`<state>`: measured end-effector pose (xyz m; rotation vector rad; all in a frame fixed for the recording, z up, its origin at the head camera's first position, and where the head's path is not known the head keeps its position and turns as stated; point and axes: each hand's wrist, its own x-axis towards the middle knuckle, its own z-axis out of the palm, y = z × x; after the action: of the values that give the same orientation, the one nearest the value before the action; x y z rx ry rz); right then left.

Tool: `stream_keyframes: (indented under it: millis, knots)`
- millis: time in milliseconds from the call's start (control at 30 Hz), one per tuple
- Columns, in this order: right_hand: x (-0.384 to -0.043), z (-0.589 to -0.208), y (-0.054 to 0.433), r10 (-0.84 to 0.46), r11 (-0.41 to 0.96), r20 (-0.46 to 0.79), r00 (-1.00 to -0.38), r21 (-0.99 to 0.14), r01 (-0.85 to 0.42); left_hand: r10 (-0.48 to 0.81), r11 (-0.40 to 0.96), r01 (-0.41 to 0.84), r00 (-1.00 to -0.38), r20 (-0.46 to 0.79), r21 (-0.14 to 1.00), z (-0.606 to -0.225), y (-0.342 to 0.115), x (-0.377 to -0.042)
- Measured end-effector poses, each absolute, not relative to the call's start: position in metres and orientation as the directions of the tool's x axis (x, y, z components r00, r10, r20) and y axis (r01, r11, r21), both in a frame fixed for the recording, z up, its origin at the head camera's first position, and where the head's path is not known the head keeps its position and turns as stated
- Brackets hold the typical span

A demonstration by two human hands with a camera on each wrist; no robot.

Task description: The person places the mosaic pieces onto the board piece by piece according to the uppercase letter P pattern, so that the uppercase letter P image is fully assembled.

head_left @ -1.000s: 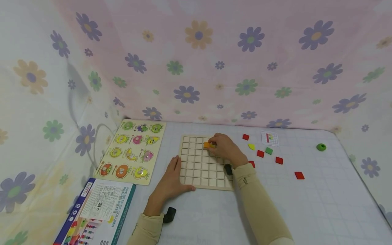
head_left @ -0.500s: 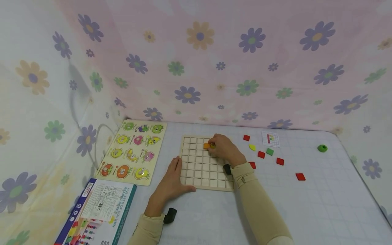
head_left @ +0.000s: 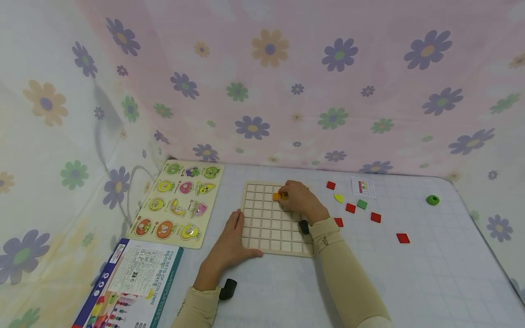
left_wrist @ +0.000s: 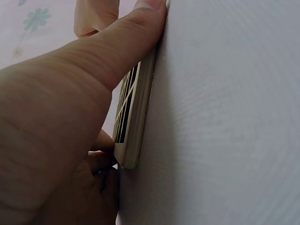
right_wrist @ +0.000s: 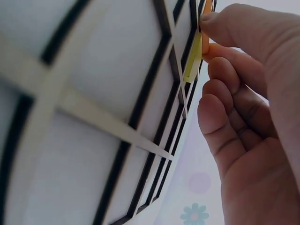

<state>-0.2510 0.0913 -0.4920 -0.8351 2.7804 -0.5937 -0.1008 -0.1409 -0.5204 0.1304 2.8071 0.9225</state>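
A wooden grid board (head_left: 270, 224) lies on the table in the head view. Over its upper part my right hand (head_left: 302, 200) pinches an orange square tile (head_left: 276, 197) between thumb and index finger. The right wrist view shows this orange tile (right_wrist: 206, 30) on edge, with a yellow piece (right_wrist: 192, 63) on the grid beside it. The other right fingers are curled loosely below. My left hand (head_left: 229, 243) rests against the board's left side, its thumb stretched along the front edge. In the left wrist view, that thumb (left_wrist: 108, 47) lies by the board's edge (left_wrist: 136, 122).
Right of the board lie several red tiles (head_left: 350, 208), a green tile (head_left: 362, 204), a yellow quarter-round piece (head_left: 338, 198) and a pattern card (head_left: 364, 187). A green bead-like piece (head_left: 432, 200) sits farther right. On the left are a fruit puzzle (head_left: 176, 200) and a box (head_left: 131, 282).
The orange tile has turned slightly in my right fingers and shows smaller, with the yellow piece now more visible beside it. The right hand shifted a touch; the left hand stayed put.
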Motion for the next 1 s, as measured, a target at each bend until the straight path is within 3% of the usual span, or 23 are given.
stream_keyframes:
  millis: [1000]
  knots:
    - [-0.2538, -0.4887, 0.087, -0.584, 0.743, -0.126, -0.802, -0.481, -0.466, 0.139, 0.809, 0.027, -0.979, -0.146, 0.588, -0.5216, -0.1414, -0.1009]
